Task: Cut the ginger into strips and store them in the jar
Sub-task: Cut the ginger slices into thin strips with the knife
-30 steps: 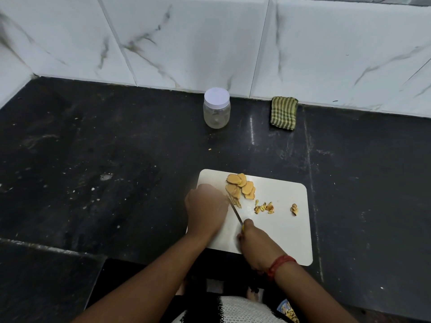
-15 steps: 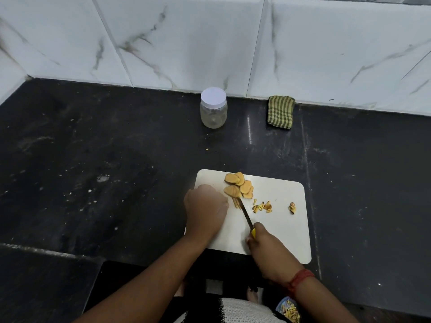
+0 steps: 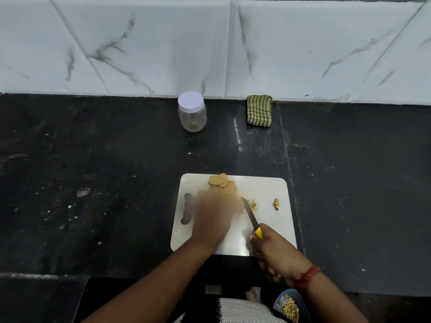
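Roughly: one white cutting board (image 3: 263, 229) at the desk's near edge, one clear jar (image 3: 192, 116) with white lid on, at the far edge against the wall, one green striped cloth (image 3: 259, 110) folded just right of it, also at the far edge. One heap of ginger slices (image 3: 221, 181) at the board's far edge, left of centre; slice count unclear, they overlap. Two small clumps of cut ginger bits (image 3: 276, 203) near the board's middle and right side. One knife (image 3: 250, 214), yellow handle, blade tip down on the board beside the slices. Right hand (image 3: 272, 249) grips the knife handle; red thread on that wrist. Left hand (image 3: 213, 217) blurred over the board's left half, at the slices; cannot tell if it holds anything. One blue bowl (image 3: 278, 301) with yellow strips below the desk edge, bottom right. Desk (image 3: 93, 171) is black stone, scuffed, pale specks. Wall: white marble-look tiles.
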Demonstrator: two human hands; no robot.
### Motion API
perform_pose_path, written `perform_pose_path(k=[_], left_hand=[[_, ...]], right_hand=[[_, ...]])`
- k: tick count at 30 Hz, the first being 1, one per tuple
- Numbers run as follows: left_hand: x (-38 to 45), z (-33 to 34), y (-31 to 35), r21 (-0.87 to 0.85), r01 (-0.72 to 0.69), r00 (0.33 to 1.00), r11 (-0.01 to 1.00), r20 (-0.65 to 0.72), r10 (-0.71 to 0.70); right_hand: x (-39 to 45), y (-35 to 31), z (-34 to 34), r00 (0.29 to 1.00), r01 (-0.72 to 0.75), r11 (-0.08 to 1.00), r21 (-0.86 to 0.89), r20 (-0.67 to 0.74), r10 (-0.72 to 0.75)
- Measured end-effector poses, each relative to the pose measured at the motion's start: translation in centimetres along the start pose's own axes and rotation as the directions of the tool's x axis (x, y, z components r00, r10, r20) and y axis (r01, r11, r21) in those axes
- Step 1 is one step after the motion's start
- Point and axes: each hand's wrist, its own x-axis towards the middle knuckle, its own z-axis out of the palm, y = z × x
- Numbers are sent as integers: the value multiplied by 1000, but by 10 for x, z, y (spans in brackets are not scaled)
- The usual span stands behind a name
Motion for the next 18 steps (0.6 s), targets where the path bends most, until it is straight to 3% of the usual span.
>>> perform_pose_path(k=[4, 10, 18], left_hand=[[4, 5, 10, -51, 17, 999, 999, -28, -19], [24, -3, 25, -156, 70, 995, 985, -66, -81], [44, -10, 29, -187, -11, 952, 982, 297, 67]], right_hand=[[-7, 1, -7, 995, -33, 978, 207, 94, 14], [-7, 4, -15, 994, -8, 964, 265, 110, -22], [-8, 5, -22, 986, -20, 916, 400, 162, -50]])
